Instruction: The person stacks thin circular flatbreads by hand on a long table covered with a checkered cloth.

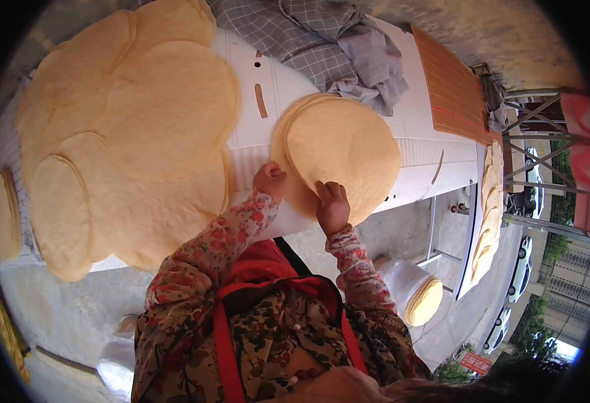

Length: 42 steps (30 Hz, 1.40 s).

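Fingers first: the right hand (332, 207) lies on the near edge of the stack (338, 158), fingers bent and pressing the top sheet, with nothing clasped; the left hand (269, 179) is curled at the stack's left rim, and whether it pinches a sheet's edge I cannot tell.

The stack is the landmark: round, thin, pale yellow sheets piled on the white table (416, 144), near its front edge.

To do this well, I judge, the right fingers should hold the pile flat while the left lifts only one rim, slowly, so the thin sheet neither tears nor drags the one under it.

Around the stack, from largest down:
- Left of it, a wide spread of overlapping sheets (127, 134) covers the table's far end and leaves little bare room on that side.
- Behind it, a grey checked cloth (328, 40) lies bunched, its fold just touching the stack's far rim; it could catch a lifted sheet.
- Right of it, well apart, an orange slatted mat (453, 87).
- Further right, sheets hang along a rack (488, 215).
- Below and right, off the table, a white bucket (412, 289) holds more sheets.
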Each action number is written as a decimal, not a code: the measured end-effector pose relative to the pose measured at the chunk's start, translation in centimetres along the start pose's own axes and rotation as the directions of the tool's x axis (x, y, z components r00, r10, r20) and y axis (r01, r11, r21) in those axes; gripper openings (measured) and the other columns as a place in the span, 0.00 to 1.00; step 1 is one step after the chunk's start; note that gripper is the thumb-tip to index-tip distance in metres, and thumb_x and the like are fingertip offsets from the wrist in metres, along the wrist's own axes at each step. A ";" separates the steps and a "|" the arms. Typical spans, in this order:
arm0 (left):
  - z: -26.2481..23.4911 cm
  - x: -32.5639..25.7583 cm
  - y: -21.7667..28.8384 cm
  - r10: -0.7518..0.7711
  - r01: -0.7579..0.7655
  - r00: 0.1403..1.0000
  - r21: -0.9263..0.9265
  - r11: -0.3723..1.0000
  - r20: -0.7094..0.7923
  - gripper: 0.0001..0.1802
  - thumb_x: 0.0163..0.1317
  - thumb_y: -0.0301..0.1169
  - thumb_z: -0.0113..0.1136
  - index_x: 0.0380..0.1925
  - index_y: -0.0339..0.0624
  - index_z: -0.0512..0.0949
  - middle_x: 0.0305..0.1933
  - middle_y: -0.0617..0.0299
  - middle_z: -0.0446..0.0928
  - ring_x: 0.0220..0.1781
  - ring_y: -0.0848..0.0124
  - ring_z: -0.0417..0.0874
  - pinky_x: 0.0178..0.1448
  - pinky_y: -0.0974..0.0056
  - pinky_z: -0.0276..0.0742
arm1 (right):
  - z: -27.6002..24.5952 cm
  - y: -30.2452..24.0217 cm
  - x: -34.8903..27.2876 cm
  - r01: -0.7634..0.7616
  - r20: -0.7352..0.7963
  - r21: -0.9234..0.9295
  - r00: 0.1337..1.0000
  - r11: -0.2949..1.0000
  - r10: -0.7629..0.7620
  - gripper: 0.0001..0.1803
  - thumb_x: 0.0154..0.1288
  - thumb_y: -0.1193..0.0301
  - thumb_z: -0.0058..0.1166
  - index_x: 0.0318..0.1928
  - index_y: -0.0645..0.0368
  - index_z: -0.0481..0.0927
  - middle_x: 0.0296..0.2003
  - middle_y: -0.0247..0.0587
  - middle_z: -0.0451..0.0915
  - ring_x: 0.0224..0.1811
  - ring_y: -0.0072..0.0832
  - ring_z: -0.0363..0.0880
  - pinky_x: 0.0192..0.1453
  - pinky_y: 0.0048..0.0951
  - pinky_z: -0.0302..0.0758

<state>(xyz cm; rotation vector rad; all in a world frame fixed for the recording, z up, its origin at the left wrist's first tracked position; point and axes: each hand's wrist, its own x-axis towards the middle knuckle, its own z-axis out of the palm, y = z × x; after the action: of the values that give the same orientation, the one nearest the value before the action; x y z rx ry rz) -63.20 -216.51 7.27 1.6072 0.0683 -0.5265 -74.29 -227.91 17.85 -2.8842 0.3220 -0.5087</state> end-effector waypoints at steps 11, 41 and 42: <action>-1.9 0.9 4.1 -0.329 0.360 0.892 -0.046 0.932 0.311 0.05 0.54 0.23 0.58 0.29 0.33 0.74 0.26 0.60 0.74 0.19 0.74 0.72 0.19 0.69 0.68 | 0.0 -1.2 0.8 -0.109 -0.004 0.057 0.994 0.992 0.110 0.19 0.44 0.81 0.53 0.42 0.59 0.80 0.35 0.42 0.75 0.38 0.42 0.74 0.40 0.37 0.75; -1.8 -2.7 3.1 0.005 0.000 0.996 -0.057 0.998 0.084 0.13 0.50 0.26 0.58 0.36 0.31 0.77 0.30 0.54 0.80 0.27 0.68 0.79 0.32 0.66 0.75 | 4.2 -2.6 -0.3 -0.085 0.001 0.053 0.996 0.995 0.085 0.18 0.46 0.79 0.51 0.43 0.60 0.74 0.33 0.45 0.69 0.36 0.44 0.71 0.33 0.40 0.74; -1.8 -3.2 3.9 -0.066 0.072 0.996 -0.081 0.994 0.066 0.13 0.51 0.26 0.58 0.37 0.31 0.77 0.31 0.55 0.80 0.27 0.69 0.79 0.31 0.67 0.75 | 3.9 -2.5 0.1 -0.085 -0.015 0.057 0.996 0.995 0.086 0.18 0.46 0.78 0.51 0.42 0.60 0.74 0.33 0.45 0.69 0.36 0.44 0.71 0.33 0.40 0.74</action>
<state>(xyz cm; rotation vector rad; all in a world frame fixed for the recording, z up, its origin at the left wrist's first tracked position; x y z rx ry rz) -64.17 -214.39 12.08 1.5103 0.0973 -0.6201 -72.37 -224.96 14.87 -2.7995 0.4250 -0.5193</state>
